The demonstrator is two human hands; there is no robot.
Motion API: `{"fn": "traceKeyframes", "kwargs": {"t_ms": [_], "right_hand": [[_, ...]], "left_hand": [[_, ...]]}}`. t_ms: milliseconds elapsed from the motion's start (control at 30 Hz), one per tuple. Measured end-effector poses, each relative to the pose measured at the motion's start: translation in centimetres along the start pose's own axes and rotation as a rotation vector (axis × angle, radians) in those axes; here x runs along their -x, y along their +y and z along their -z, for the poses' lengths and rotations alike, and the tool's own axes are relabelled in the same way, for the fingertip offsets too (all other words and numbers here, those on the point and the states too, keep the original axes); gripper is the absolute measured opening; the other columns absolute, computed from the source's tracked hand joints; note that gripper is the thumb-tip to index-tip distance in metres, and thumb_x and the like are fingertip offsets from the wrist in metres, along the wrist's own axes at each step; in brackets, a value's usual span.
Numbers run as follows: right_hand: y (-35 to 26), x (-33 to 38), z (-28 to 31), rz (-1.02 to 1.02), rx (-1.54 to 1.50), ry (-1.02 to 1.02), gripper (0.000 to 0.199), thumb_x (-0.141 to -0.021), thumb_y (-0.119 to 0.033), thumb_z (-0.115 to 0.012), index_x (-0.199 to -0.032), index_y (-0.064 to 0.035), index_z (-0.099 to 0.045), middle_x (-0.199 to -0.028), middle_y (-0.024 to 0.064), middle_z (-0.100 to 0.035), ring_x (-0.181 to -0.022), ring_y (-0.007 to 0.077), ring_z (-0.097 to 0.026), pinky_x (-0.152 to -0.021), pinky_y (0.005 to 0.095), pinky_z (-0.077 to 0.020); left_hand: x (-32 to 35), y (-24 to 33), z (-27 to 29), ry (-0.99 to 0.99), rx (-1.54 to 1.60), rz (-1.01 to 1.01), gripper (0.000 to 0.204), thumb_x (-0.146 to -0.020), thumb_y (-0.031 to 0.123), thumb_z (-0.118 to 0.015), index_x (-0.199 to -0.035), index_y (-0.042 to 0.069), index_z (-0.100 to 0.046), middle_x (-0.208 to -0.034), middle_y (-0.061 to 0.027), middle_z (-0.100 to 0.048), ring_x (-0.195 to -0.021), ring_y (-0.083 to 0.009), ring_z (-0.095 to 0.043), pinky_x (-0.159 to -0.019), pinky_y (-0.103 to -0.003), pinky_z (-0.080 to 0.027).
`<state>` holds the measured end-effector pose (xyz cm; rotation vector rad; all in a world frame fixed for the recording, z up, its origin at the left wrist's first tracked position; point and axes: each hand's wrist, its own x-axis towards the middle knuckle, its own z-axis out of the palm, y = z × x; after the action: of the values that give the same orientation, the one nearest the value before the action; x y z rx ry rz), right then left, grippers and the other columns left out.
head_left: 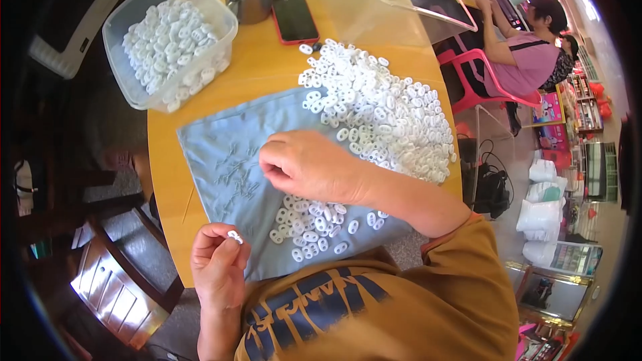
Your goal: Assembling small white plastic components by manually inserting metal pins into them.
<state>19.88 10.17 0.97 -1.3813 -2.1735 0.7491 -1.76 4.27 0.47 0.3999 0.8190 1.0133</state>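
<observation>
Pins (pixel 235 179) lie criss-cross by the left edge of the cloth (pixel 281 108), just left of the nearer right hand (pixel 309 164), curled, contents unclear, while the left hand (pixel 219 264) pinches a bead (pixel 235 236) near the lower-left corner

Tub (pixel 226 35) sits at the table's (pixel 167 160) far-left corner, mug (pixel 253 10) then smartphone (pixel 295 17) rightward, plastic pieces (pixel 401 117) across the cloth's (pixel 214 134) far-right corner!
</observation>
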Motion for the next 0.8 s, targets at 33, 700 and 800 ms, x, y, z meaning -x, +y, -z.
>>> {"fn": "traceKeyframes", "kwargs": {"t_ms": [33,700,800], "right_hand": [[-0.3,0.1,0.2,-0.015,-0.053,-0.001,0.010,-0.071,-0.005,-0.060,-0.071,-0.0037,-0.050,-0.071,0.0089,-0.054,-0.068,0.0282,-0.055,-0.061,0.0365,-0.0441],[-4.8,1.4,1.3,-0.255,-1.055,-0.094,0.016,-0.078,0.002,-0.061,-0.092,-0.0011,-0.053,-0.086,0.0033,-0.057,-0.078,0.0075,-0.054,-0.069,0.0205,-0.0449],[-5.1,1.5,1.1,-0.278,-1.106,-0.067,0.018,-0.078,0.003,-0.061,-0.093,-0.0010,-0.052,-0.085,0.0032,-0.056,-0.078,0.0068,-0.054,-0.069,0.0196,-0.0448]], "left_hand": [[0.0,0.0,-0.2,0.012,-0.005,-0.013,0.010,-0.080,-0.002,-0.057,-0.089,0.000,-0.054,-0.075,-0.0054,-0.056,-0.053,-0.0097,-0.041,-0.050,-0.022,-0.034],[-0.3,0.4,-2.1,-0.050,-0.069,-0.091,0.011,-0.083,0.001,-0.056,-0.094,0.000,-0.055,-0.078,-0.0044,-0.057,-0.057,-0.0080,-0.048,-0.049,-0.019,-0.037],[-0.4,0.8,-2.3,-0.067,-0.038,-0.057,0.012,-0.083,0.001,-0.058,-0.095,0.001,-0.056,-0.079,-0.0020,-0.058,-0.059,-0.0048,-0.048,-0.051,-0.017,-0.038]]}}
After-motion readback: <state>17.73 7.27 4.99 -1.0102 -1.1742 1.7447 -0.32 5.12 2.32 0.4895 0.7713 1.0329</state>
